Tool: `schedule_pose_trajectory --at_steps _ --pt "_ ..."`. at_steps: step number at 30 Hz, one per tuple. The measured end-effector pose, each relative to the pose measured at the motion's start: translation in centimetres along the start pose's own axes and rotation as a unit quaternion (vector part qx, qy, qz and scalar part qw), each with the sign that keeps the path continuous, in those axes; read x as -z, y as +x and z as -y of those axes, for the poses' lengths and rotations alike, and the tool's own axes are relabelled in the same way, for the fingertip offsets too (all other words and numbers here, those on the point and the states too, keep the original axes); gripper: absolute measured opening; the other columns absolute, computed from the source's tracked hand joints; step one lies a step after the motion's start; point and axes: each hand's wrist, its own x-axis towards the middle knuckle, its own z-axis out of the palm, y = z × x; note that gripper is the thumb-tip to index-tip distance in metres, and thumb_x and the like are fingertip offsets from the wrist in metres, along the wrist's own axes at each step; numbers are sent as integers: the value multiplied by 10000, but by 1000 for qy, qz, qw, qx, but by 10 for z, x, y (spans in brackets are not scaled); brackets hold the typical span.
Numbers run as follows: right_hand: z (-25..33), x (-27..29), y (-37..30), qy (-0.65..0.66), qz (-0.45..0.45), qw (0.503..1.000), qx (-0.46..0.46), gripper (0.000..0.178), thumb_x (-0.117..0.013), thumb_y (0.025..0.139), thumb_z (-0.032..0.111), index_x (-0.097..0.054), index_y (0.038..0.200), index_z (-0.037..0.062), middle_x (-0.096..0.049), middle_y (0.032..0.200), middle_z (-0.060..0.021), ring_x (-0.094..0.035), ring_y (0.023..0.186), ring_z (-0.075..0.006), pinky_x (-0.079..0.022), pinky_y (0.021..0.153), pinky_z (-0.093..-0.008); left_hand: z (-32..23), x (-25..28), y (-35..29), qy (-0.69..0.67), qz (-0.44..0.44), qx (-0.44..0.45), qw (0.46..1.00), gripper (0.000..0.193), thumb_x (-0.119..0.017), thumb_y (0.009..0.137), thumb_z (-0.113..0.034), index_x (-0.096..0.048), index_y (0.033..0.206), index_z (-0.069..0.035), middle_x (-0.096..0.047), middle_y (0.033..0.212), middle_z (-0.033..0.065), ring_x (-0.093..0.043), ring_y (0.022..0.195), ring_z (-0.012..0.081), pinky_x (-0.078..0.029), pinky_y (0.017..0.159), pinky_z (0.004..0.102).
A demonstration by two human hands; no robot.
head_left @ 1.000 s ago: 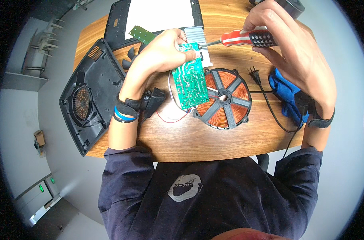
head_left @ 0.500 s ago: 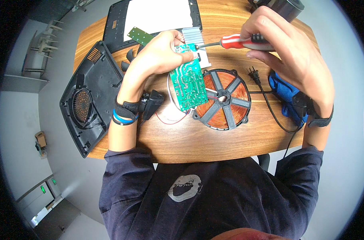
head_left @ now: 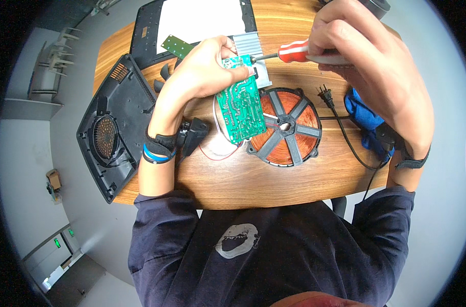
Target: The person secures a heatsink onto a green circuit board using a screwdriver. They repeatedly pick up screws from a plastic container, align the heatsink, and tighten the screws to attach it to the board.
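Observation:
My left hand (head_left: 210, 66) grips a green circuit board (head_left: 241, 110) near its far end, the thumb lying across its face. In my right hand (head_left: 368, 64) is a screwdriver (head_left: 293, 51) with a red and white handle. Its shaft points left, and the tip meets the board's far right edge at a small dark part. A ribbed silver heat sink (head_left: 247, 45) shows behind the board. Just right of the board, partly under it, lies a round copper coil (head_left: 299, 135) on a black spoked frame. Thin red and white wires run beside the board.
A black plastic housing (head_left: 128, 117) with a round grille lies at the left table edge. Behind are a black-framed panel (head_left: 202, 20) and a small green board (head_left: 176, 46). A power plug (head_left: 325, 94) with cord and a blue cloth-like bundle (head_left: 363, 112) lie on the right.
My right hand has turned and its fingers have closed further round the screwdriver handle, which has shifted slightly left. The board and my left hand have barely moved.

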Motion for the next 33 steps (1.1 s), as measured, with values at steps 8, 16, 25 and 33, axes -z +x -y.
schedule_pose_trajectory --at_steps 8,16,25,33 --pt "16 22 12 -111 82 987 -83 406 -794 873 432 -652 998 73 -617 966 -45 -665 720 -180 -520 591 -313 -8 -2 -1 41 -20 -38 998 365 -883 840 -161 -618 1031 3 -725 857 65 -669 807 109 -554 715 286" --pt "22 16 7 -131 120 983 -46 392 -805 873 400 -630 1028 85 -623 949 -32 -668 680 -192 -507 559 -308 -3 -1 -1 7 -10 -38 999 337 -876 844 -157 -605 986 -15 -712 819 47 -639 763 87 -535 680 282" --pt "11 11 0 -19 49 994 -94 390 -824 868 368 -623 1031 76 -594 842 -53 -668 674 -252 -521 589 -331 -5 -1 0 -7 -3 -30 1000 313 -869 852 -144 -614 974 -11 -712 810 42 -641 749 86 -530 659 272" --pt "9 2 0 -60 95 990 -83 386 -810 894 378 -619 1043 77 -636 848 -64 -689 707 -259 -523 578 -348 -1 -3 -4 -20 -7 -15 1000 308 -861 857 -123 -633 1018 8 -734 854 61 -666 787 92 -552 698 271"
